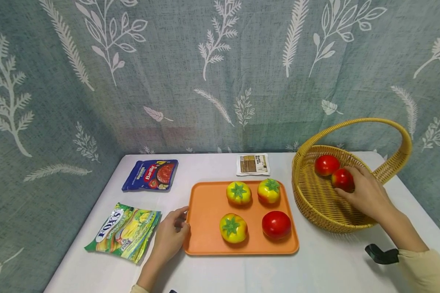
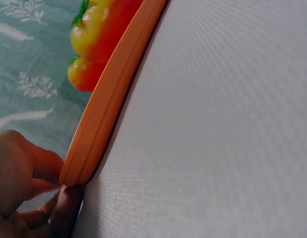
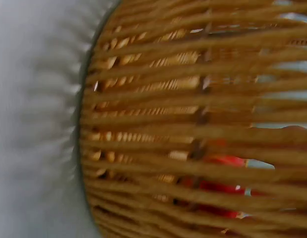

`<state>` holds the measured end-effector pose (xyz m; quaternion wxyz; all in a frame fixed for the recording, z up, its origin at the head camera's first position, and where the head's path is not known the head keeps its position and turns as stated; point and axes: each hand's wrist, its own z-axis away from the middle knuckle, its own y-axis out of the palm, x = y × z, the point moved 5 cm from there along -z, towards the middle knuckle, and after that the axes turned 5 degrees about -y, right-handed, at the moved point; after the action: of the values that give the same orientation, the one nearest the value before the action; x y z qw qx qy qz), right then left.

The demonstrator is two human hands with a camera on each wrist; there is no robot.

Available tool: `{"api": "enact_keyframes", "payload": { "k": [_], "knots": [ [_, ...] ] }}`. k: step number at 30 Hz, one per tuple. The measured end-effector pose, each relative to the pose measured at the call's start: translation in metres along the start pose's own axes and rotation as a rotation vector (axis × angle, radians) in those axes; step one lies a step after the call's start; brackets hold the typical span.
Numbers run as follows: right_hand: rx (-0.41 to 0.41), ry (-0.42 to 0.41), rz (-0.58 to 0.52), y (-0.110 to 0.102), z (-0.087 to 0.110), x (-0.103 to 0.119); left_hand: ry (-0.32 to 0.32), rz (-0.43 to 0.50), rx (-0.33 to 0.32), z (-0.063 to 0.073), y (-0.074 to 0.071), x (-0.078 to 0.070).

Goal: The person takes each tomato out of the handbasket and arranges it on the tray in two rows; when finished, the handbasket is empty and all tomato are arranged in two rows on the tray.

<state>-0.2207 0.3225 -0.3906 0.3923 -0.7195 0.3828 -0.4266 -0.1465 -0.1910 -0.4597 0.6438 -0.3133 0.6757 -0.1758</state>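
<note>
My right hand (image 1: 366, 193) reaches into the yellow wicker basket (image 1: 315, 211) and grips a red tomato (image 1: 342, 180). Another red tomato (image 1: 327, 165) lies beside it in the basket. At the left edge of the orange tray (image 1: 205, 224), my left hand (image 1: 172, 234) pinches the rim; the left wrist view shows its fingers around the tray's edge (image 2: 96, 126). On the tray are a red tomato (image 1: 276, 224) and three yellow-red ones with green star-shaped tops, one of them front left (image 1: 233, 228). Through the blurred weave (image 3: 143, 124), the right wrist view shows only scraps of red.
Left of the tray lie a green Fox's candy bag (image 1: 122, 232) and a blue Barilla pouch (image 1: 150, 175). A small white-and-brown packet (image 1: 253, 164) lies behind the tray. The basket's tall handle (image 1: 359, 121) arches above the right hand. A patterned curtain (image 1: 176, 81) hangs behind the white table.
</note>
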Motion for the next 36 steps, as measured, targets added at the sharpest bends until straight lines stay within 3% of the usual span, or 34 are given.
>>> {"api": "enact_keyframes", "payload": {
  "k": [19, 36],
  "knots": [
    [0.025, -0.049, 0.057, 0.010, -0.009, -0.011, -0.021, -0.010, 0.007, 0.001, 0.000, -0.001],
    [0.019, 0.025, -0.031, 0.009, -0.003, -0.011, -0.015, -0.005, 0.005, 0.001, 0.000, 0.000]
  ]
}}
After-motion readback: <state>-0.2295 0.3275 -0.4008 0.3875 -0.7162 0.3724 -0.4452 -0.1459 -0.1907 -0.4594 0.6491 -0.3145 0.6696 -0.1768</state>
